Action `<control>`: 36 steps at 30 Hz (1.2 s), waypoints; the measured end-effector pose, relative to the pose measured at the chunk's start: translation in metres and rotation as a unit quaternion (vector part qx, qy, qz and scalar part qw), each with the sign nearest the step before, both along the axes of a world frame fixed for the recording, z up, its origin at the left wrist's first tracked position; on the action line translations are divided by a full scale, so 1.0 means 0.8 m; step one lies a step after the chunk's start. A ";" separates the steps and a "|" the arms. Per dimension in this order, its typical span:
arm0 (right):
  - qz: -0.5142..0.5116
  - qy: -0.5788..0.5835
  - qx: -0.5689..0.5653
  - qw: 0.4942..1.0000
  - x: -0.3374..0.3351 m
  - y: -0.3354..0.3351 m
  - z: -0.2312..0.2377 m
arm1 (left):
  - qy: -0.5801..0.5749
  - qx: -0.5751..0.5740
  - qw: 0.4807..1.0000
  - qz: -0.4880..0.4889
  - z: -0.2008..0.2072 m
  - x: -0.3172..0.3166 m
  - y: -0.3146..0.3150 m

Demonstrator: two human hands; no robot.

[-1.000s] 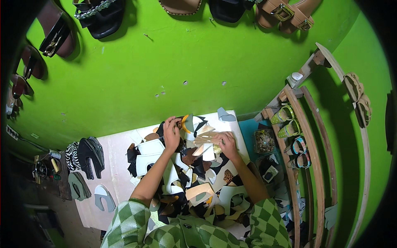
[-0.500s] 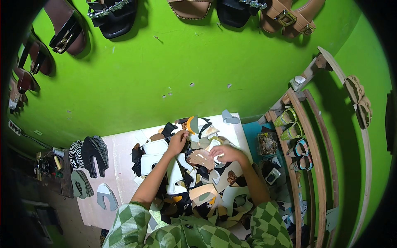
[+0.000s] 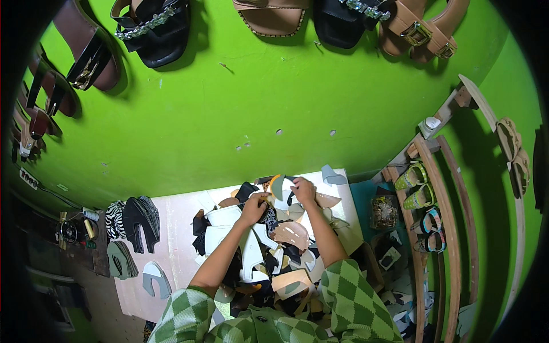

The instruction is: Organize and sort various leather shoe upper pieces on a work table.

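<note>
A heap of cut shoe-material pieces in white, black, tan and grey lies on a pale table (image 3: pixel 177 228). My left hand (image 3: pixel 253 209) is over the heap's far side with its fingertips pinched together; what they hold, if anything, is too small to make out. To its right, my right hand (image 3: pixel 303 190) closes its fingers at the far edge of the heap, by a dark and white scrap. A curved grey-green piece (image 3: pixel 278 187) with an orange edge sits between the hands. Nearer to me are a tan piece (image 3: pixel 290 234) and a large white piece (image 3: pixel 250 260).
Sorted stacks of black pieces (image 3: pixel 140 226), zebra-striped pieces (image 3: pixel 115 219) and olive pieces (image 3: pixel 121 260) stand at the table's left, near a grey-white U-shaped piece (image 3: pixel 155 280). A wooden rack (image 3: pixel 437 228) with sandals is at the right. More sandals hang on the green wall.
My right hand has moved away from me, from the tan piece to the heap's far edge. My left hand remains over the far left side. The whole view has shifted slightly.
</note>
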State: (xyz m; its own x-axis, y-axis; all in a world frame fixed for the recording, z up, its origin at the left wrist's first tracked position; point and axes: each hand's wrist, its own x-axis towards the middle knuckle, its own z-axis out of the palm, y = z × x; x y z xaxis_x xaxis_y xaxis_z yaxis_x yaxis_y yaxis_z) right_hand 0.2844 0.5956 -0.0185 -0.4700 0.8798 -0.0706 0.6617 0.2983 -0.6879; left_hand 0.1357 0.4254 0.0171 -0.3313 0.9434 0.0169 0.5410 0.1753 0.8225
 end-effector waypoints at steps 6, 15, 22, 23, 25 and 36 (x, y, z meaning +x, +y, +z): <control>0.236 0.131 -0.135 0.953 0.022 0.003 -0.002 | -0.043 0.068 0.995 0.064 -0.018 0.002 0.021; 0.370 -0.033 0.031 0.928 0.063 0.015 0.027 | -0.007 0.052 0.998 0.038 -0.023 0.019 0.036; 0.196 -0.193 0.027 0.961 0.008 -0.055 0.024 | 0.024 0.050 0.998 0.031 -0.021 0.015 0.020; 0.188 -0.179 -0.018 0.966 0.004 -0.070 0.026 | 0.033 0.043 0.997 0.058 -0.011 0.018 0.016; 0.217 -0.252 0.019 0.943 0.005 -0.094 0.032 | 0.037 0.074 0.994 0.066 0.000 0.018 0.011; 0.321 -0.128 0.057 0.937 0.123 -0.216 0.148 | -0.002 0.209 0.968 0.140 0.093 0.004 -0.064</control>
